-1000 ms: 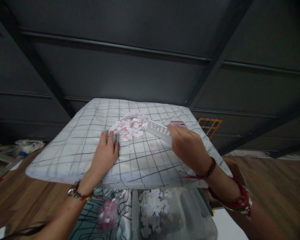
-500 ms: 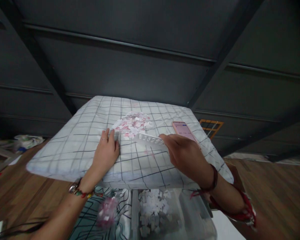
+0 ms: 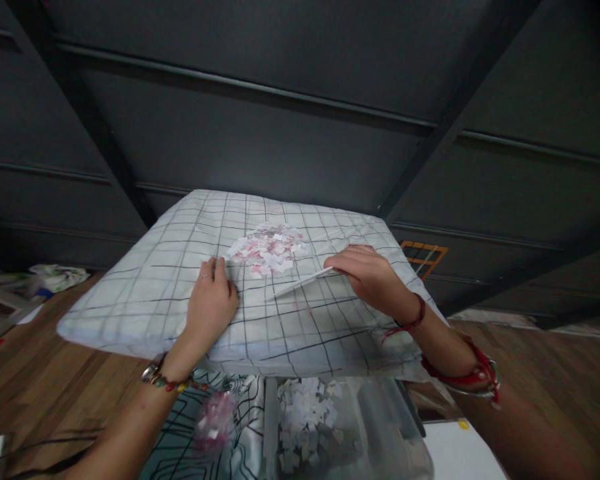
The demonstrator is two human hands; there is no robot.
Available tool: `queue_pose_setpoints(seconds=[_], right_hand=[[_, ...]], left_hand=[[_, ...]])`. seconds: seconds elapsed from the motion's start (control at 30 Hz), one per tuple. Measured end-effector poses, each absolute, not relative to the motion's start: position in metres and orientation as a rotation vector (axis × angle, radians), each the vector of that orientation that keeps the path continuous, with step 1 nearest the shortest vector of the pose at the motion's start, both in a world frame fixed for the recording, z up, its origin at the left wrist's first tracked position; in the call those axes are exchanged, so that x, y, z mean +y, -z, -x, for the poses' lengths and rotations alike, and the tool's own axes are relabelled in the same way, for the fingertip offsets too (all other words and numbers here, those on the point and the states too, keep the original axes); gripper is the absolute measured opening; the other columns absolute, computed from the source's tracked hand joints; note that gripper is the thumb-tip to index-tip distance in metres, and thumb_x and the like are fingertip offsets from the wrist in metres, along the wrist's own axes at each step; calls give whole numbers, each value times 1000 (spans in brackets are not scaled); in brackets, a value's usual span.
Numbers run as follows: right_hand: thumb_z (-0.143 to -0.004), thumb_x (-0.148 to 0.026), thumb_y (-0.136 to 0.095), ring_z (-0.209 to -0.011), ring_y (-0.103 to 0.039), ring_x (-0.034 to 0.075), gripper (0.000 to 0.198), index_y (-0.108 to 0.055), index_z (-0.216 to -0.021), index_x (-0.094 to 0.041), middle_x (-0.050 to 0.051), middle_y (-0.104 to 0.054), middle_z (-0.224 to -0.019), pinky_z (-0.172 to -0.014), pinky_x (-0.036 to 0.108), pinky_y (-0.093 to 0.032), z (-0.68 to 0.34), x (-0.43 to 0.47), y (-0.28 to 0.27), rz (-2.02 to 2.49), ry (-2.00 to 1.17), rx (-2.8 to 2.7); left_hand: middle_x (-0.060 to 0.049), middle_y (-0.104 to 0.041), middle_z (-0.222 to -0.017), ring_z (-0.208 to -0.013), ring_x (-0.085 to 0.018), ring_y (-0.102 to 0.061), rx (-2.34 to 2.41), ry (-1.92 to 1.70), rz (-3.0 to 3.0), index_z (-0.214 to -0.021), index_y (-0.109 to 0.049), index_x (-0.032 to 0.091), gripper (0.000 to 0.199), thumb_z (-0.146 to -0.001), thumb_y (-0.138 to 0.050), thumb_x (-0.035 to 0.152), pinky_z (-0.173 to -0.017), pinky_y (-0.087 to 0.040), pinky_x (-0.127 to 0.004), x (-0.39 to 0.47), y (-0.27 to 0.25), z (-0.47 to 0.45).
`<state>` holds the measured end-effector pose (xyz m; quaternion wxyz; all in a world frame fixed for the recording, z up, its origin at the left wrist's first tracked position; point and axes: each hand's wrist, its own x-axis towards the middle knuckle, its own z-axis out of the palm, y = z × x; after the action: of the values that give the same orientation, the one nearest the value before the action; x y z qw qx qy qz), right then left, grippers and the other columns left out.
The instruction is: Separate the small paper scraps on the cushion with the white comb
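My left hand (image 3: pixel 211 293) rests palm down on the checked white cloth (image 3: pixel 180 327), its fingers stretched out by the near left edge of a pile of white and pink paper scraps (image 3: pixel 267 252). Between the fingers and thumb of my right hand (image 3: pixel 367 275) is a thin white flat piece (image 3: pixel 305 283), seen almost edge-on. Its free end points left and down, close to the cloth, on the near right side of the pile. Whether it touches the cloth I cannot tell.
A clear plastic box (image 3: pixel 387 420) with white paper pieces (image 3: pixel 307 413) stands below the near edge. Left of it, a bag with pink contents (image 3: pixel 216 421) lies on patterned fabric. A dark panelled wall (image 3: pixel 260 133) rises behind.
My right hand has turned, so the white piece went from showing its bumpy face to edge-on, its free end lower and nearer me. The hand now hides the phone. My left hand stays nearly still.
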<state>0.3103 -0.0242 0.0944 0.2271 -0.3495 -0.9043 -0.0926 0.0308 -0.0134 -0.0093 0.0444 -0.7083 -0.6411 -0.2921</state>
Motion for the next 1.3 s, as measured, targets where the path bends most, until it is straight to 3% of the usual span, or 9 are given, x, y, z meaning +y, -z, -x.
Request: queue_pose_setpoints(seconds=[0.37, 0.53, 0.67, 0.8, 1.07, 1.3], right_hand=[[-88, -7, -34, -82, -59, 13, 33, -64, -91, -18, 3, -67, -81, -79, 29, -42, -318, -21, -94, 994, 138, -2586], [-89, -11, -37, -85, -62, 15, 28, -63, -99, -15, 6, -69, -90, -82, 29, -45, -324, -38, -100, 1137, 317, -2459], [-85, -8, -40, -71, -62, 16, 29, -63, -102, -12, 8, -69, -83, -65, 28, -46, -314, -66, -110, 1521, 547, -2429], [-80, -6, -42, -57, -59, 15, 28, -64, -97, -9, 9, -69, -76, -52, 27, -42, -308, -93, -115, 1556, 616, -2545], [-77, -6, -45, -59, -61, 14, 32, -63, -102, -10, 5, -70, -74, -51, 26, -42, -269, -116, -113, 1443, 316, -2644], [-79, -7, -42, -58, -60, 15, 22, -62, -85, -14, 3, -66, -66, -49, 26, -34, -245, -103, -131, 1539, 162, -2580]], left_hand=[[-27, -42, -134, -130, -35, -36, -1950, 893, 2176, -127, -42, -1, 49, -82, -38, 18, -104, -38, -51, -14, 9, -31], [-27, -41, -134, -131, -35, -35, -1957, 863, 2180, -127, -42, -1, 48, -83, -37, 17, -105, -37, -51, -15, 8, -31], [-29, -39, -135, -132, -36, -33, -1956, 842, 2218, -127, -41, -3, 49, -83, -38, 16, -106, -35, -51, -12, 10, -29], [-27, -34, -140, -135, -38, -27, -1877, 846, 2287, -131, -38, 2, 50, -84, -38, 20, -104, -34, -56, -12, 14, -20], [-30, -36, -138, -134, -40, -26, -1855, 722, 2205, -128, -39, -4, 54, -90, -31, 34, -105, -33, -56, -30, 9, 8], [-31, -46, -126, -126, -38, -39, -2002, 642, 2112, -118, -48, -5, 50, -89, -29, 32, -102, -36, -53, -30, 3, 27]])
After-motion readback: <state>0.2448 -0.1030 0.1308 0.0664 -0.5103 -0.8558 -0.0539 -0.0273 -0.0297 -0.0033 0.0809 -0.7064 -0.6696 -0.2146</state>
